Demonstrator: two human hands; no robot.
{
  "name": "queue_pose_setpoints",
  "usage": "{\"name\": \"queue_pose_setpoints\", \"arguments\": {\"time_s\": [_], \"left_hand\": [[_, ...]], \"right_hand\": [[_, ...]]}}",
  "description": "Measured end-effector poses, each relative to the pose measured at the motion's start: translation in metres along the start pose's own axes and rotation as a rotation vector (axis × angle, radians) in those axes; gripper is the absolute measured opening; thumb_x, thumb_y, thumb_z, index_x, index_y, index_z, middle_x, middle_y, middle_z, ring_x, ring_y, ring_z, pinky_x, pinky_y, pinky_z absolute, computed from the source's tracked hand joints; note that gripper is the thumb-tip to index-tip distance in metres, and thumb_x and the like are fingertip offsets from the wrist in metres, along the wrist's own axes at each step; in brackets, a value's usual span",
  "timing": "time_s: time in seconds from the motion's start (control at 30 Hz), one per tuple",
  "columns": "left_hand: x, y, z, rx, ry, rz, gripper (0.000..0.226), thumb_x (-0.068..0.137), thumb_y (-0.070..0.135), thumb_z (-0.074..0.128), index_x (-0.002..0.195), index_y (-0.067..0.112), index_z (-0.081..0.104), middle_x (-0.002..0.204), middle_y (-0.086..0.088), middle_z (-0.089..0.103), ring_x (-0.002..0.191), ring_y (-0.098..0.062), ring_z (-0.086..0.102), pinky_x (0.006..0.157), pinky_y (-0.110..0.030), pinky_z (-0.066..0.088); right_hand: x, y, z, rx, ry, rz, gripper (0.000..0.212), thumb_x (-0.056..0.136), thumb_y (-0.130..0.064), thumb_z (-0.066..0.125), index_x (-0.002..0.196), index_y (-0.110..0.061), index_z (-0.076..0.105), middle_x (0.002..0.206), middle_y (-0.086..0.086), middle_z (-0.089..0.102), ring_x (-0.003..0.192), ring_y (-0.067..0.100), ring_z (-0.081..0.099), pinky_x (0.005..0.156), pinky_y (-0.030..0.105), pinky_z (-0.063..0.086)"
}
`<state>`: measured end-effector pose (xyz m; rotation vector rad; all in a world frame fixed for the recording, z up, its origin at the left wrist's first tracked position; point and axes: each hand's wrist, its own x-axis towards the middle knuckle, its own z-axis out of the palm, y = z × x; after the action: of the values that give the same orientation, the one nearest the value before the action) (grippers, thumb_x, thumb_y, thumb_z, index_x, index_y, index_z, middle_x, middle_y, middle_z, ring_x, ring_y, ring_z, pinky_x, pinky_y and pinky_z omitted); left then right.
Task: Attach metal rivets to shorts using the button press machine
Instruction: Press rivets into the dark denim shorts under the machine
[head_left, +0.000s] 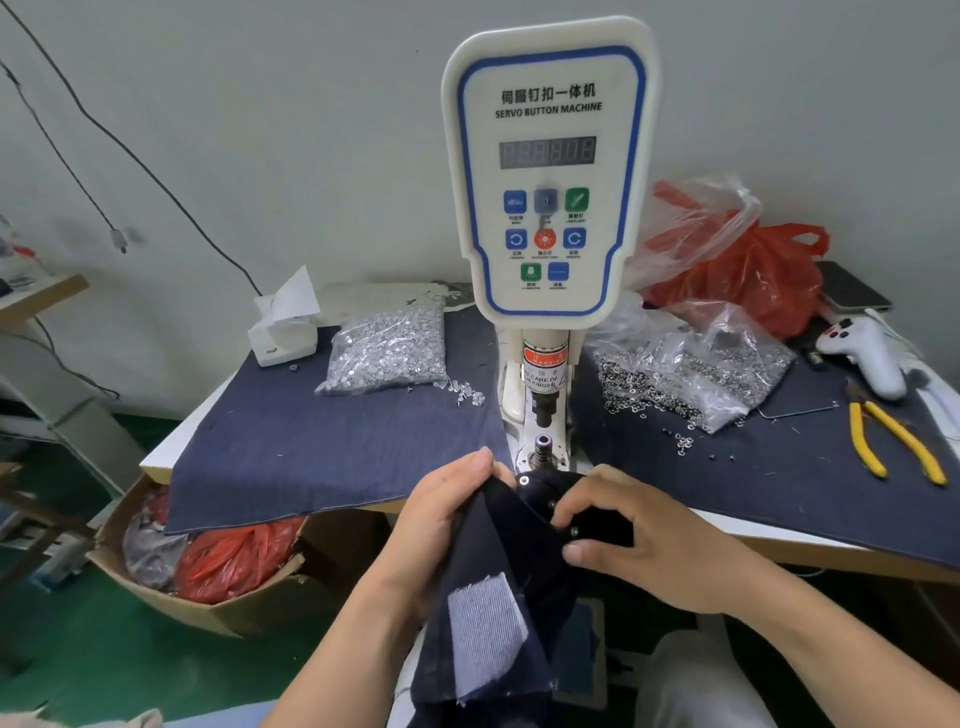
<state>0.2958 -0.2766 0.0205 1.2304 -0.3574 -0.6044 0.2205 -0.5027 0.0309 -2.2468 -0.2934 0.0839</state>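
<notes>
Dark navy denim shorts (511, 587) hang bunched between the two hands just in front of the button press machine (548, 171), their long axis running from the machine's base down toward the person's lap, with the top edge pointing at the machine and the rest of the cloth trailing toward the lower edge of the view. A paler patch of twill, the fabric's underside, shows low on the cloth. The left hand (447, 525) grips the left fold, fingers curled round the cloth and thumb on top. The right hand (639, 535) pinches the right edge, fingers bent and close together, thumb pressed against the fabric. A shiny round metal rivet (524, 480) sits at the upper tip of the shorts, just beside the machine's lower die (543, 446), a short steel post; two smaller studs dot the cloth near the right fingers. The machine's head is smooth cream plastic with a blue-bordered panel of coloured buttons. Blue denim cloth (322, 447) covers the table. A clear bag of silvery rivets (387, 348) lies left of the machine, and a crinkled bag of dark ring parts (691, 371) lies right. Yellow-handled pliers (893, 441) rest far right.
</notes>
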Motion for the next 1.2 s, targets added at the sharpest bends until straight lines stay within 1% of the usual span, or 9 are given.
{"name": "queue_pose_setpoints", "arguments": {"time_s": [0.13,0.23,0.37,0.53,0.7,0.77,0.87,1.0,1.2], "left_hand": [[-0.008,-0.002,-0.009,0.265,0.001,0.052,0.04,0.093,0.055,0.067,0.078,0.018,0.065,0.079,-0.003,0.056,0.073,-0.013,0.051,0.067,-0.026,0.044],[-0.01,0.0,-0.02,0.699,0.013,0.085,0.041,0.095,0.065,0.049,0.073,0.034,0.064,0.087,0.008,0.055,0.087,-0.01,0.055,0.088,-0.032,0.044],[-0.003,-0.009,-0.02,0.728,0.086,0.05,0.043,0.098,0.064,0.041,0.078,0.034,0.063,0.091,0.008,0.055,0.098,-0.012,0.055,0.104,-0.039,0.04],[0.005,-0.011,-0.033,0.805,0.039,0.021,0.038,0.104,0.053,0.049,0.088,0.032,0.076,0.101,0.008,0.067,0.108,-0.01,0.063,0.102,-0.036,0.048],[0.047,0.011,-0.061,0.924,0.515,0.163,0.021,0.103,0.032,0.057,0.09,0.032,0.073,0.093,0.016,0.074,0.091,-0.002,0.068,0.083,-0.026,0.049],[0.075,0.016,-0.07,1.075,0.587,0.071,0.01,0.102,0.026,0.061,0.103,0.027,0.071,0.102,0.012,0.074,0.098,-0.008,0.068,0.086,-0.027,0.046],[0.111,0.01,-0.074,1.218,0.62,-0.046,0.02,0.101,0.032,0.064,0.118,0.025,0.071,0.114,0.005,0.075,0.11,-0.021,0.067,0.089,-0.033,0.047],[0.131,0.003,-0.068,1.288,0.757,-0.041,0.016,0.096,0.047,0.069,0.106,0.036,0.076,0.108,0.008,0.075,0.105,-0.025,0.068,0.075,-0.033,0.044],[0.129,0.001,-0.063,1.195,0.792,0.058,0.012,0.101,0.032,0.067,0.104,0.03,0.079,0.102,0.006,0.077,0.099,-0.023,0.069,0.075,-0.032,0.043]], "right_hand": [[0.0,0.003,-0.018,0.049,-0.181,0.034,0.009,0.092,-0.046,0.067,0.1,-0.05,0.065,0.099,-0.009,0.068,0.068,-0.001,0.051,0.066,0.014,0.043],[0.007,0.005,-0.03,0.113,-0.283,0.061,0.019,0.082,-0.05,0.065,0.097,-0.041,0.069,0.092,-0.016,0.067,0.079,0.0,0.054,0.074,0.016,0.041],[0.024,0.013,-0.039,0.289,-0.305,0.088,0.018,0.076,-0.041,0.068,0.092,-0.032,0.071,0.089,-0.015,0.063,0.084,0.0,0.055,0.078,0.01,0.041],[0.034,0.032,-0.04,0.38,-0.268,0.176,0.02,0.071,-0.039,0.073,0.086,-0.027,0.072,0.084,-0.012,0.062,0.081,0.001,0.055,0.076,0.011,0.043],[0.041,0.041,-0.037,0.435,-0.249,0.195,0.006,0.077,-0.028,0.071,0.079,-0.023,0.07,0.071,-0.013,0.059,0.066,-0.002,0.053,0.063,0.009,0.042],[0.043,0.04,-0.036,0.421,-0.241,0.196,0.006,0.076,-0.031,0.071,0.077,-0.025,0.07,0.071,-0.012,0.058,0.067,0.0,0.051,0.064,0.011,0.041],[0.045,0.041,-0.035,0.408,-0.206,0.208,0.016,0.07,-0.04,0.071,0.078,-0.026,0.07,0.075,-0.009,0.057,0.072,0.005,0.049,0.068,0.014,0.04],[0.042,0.045,-0.032,0.437,-0.175,0.22,0.01,0.075,-0.034,0.071,0.079,-0.025,0.071,0.074,-0.01,0.06,0.07,0.001,0.052,0.066,0.011,0.042],[0.042,0.045,-0.031,0.436,-0.16,0.223,0.002,0.079,-0.028,0.071,0.078,-0.027,0.071,0.073,-0.013,0.061,0.07,-0.002,0.053,0.067,0.01,0.042]]}}
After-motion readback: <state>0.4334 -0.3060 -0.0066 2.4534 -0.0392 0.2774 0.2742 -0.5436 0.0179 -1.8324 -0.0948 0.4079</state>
